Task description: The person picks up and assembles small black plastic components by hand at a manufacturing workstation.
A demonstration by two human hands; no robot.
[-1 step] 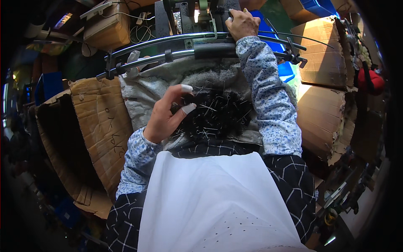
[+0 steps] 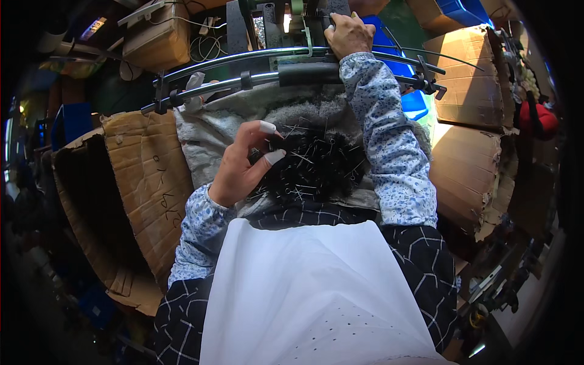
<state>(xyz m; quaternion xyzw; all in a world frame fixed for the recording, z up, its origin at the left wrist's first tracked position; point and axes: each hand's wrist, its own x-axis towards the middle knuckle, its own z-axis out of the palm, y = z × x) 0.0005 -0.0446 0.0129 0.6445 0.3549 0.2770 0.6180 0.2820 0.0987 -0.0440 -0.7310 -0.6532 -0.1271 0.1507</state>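
My left hand hovers at the left side of a dark pile of small black pieces and thin metal pins. White covers sit on its thumb and forefinger tips, which are held apart with no object visible between them. The pile lies on a grey, dirty cloth over my lap. Farther away, my right hand is curled at a dark part of the machine; what its fingers grip is hidden. Below that hand, two curved metal rails cross in front of the machine, with a black sleeve on the nearer one.
An open cardboard box stands at my left, and more cardboard boxes are stacked at my right. A blue bin sits behind the rails on the right. Another carton with cables beside it is at the far left.
The forefinger and thumb of my left hand have shifted slightly. My right hand stays at the machine, and the whole view has moved by a small amount.
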